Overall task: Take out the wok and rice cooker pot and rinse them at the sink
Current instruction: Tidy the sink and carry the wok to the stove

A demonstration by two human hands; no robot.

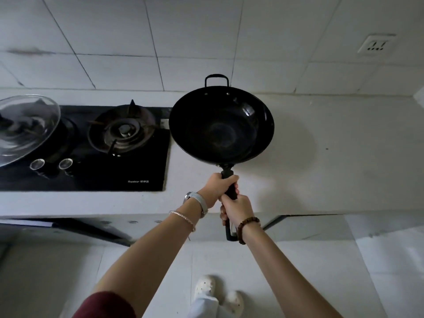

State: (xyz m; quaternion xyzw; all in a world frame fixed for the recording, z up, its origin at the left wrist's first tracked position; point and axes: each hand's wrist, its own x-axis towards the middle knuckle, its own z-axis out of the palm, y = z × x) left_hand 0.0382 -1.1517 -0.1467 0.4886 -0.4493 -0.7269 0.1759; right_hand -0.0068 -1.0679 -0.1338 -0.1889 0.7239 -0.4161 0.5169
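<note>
Both hands hold the black wok by its long handle, up over the white tabletop, just to the right of the gas hob. The left hand is clamped round the handle nearest the bowl, its grip closed tight; the right hand is wrapped round the handle just behind it, at about 5 o'clock from the left, grip likewise closed on the handle. The handle's end sticks out below the right wrist. The wok's bowl faces up toward the camera, empty and glossy, with its small loop handle at 12 o'clock, toward the tiled wall.

On the hob, the bare burner lies at 9 o'clock from the wok, and a glass lid sits further left (tilted, over something dark I cannot make out). A wall socket is at 1 o'clock, well apart from the wok.
</note>
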